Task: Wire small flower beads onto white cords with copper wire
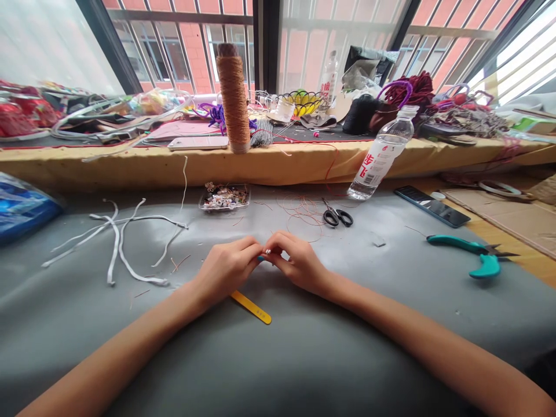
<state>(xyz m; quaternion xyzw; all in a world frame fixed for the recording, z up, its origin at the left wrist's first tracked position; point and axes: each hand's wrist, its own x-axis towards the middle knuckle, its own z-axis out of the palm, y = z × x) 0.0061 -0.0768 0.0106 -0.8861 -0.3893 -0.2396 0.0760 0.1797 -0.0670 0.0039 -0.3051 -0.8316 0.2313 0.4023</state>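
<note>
My left hand and my right hand meet over the middle of the grey mat, fingertips touching. A tiny white bead-like piece shows at the pinched fingers of my right hand. Beside it, a small blue bit peeks out at my left fingertips; the rest of it is hidden. My left fingers are closed, and what they grip is too covered to name. From below my left hand a flat yellow strip with a rounded end and small markings slants out; I cannot tell whether the hand touches it.
Beyond my hands stand a clear tray of beads and charms, black-handled scissors and loose thin thread. White cords lie left; teal pliers, a phone right. A tilted water bottle leans against the cluttered ledge.
</note>
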